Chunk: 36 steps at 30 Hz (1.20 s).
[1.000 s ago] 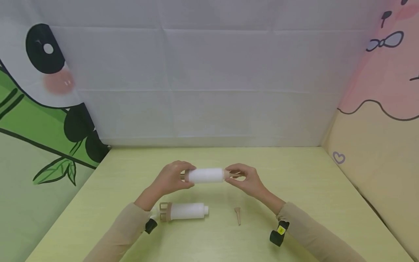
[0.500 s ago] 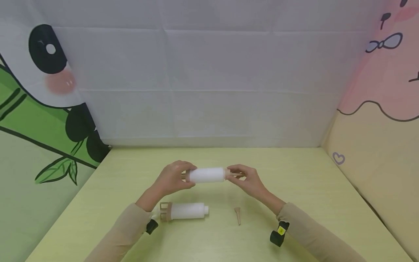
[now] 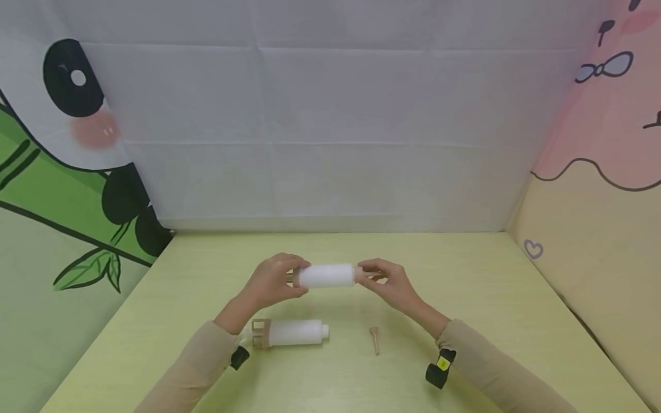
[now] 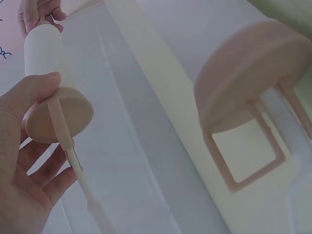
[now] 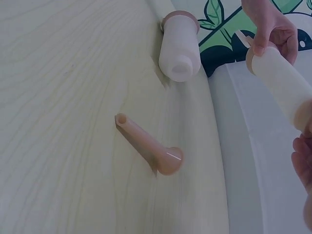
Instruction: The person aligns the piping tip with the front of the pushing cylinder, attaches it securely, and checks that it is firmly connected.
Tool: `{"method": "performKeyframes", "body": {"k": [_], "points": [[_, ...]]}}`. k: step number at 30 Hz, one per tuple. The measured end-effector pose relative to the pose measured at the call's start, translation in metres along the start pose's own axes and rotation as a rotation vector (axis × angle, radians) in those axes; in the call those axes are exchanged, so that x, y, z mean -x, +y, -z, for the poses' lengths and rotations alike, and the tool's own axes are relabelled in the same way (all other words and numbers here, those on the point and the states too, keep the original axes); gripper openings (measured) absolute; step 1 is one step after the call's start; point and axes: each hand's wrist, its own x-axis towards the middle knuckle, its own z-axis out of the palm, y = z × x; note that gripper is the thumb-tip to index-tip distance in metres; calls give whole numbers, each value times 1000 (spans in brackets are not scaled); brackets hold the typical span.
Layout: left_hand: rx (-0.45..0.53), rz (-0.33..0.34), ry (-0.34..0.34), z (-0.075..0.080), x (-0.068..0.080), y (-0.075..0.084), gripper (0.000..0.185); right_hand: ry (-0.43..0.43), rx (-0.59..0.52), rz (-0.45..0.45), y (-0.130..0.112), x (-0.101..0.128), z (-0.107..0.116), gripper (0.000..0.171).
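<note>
A white cylindrical bottle [image 3: 326, 276] is held level above the table between both hands. My left hand [image 3: 271, 281] grips its left end, thumb and fingers around the beige collar; a slim beige frame [image 4: 59, 124] projects from that end in the left wrist view. At the other end my right hand [image 3: 389, 281] pinches a beige tapered nozzle [image 3: 370, 275] against the bottle, its wide base meeting the bottle's end. Fingers partly cover the nozzle. Below them, a second white bottle [image 3: 296, 332] with a beige collar lies on its side, its bare neck facing right.
A loose beige nozzle [image 3: 374, 339] with a flared base lies on the table [image 3: 465, 258], right of the lying bottle. A pale cloth wall [image 3: 330, 143] stands behind the table, with printed cartoon panels at both sides.
The bottle and both hands have shifted very slightly right. My right fingers have adjusted a little around the nozzle. The lying bottle and loose nozzle have stayed put.
</note>
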Motion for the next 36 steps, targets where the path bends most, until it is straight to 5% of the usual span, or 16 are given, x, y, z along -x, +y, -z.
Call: {"method": "performKeyframes", "body": {"k": [7, 23, 36], "points": [[-29, -48, 49, -2, 0, 0, 40, 1, 28, -18, -3, -2, 0, 24], [-4, -47, 50, -6, 0, -2, 40, 13, 26, 65, -1, 0, -1, 24], [-10, -57, 56, -3, -1, 0, 40, 14, 109, 207, 40, 0, -2, 31]]}}
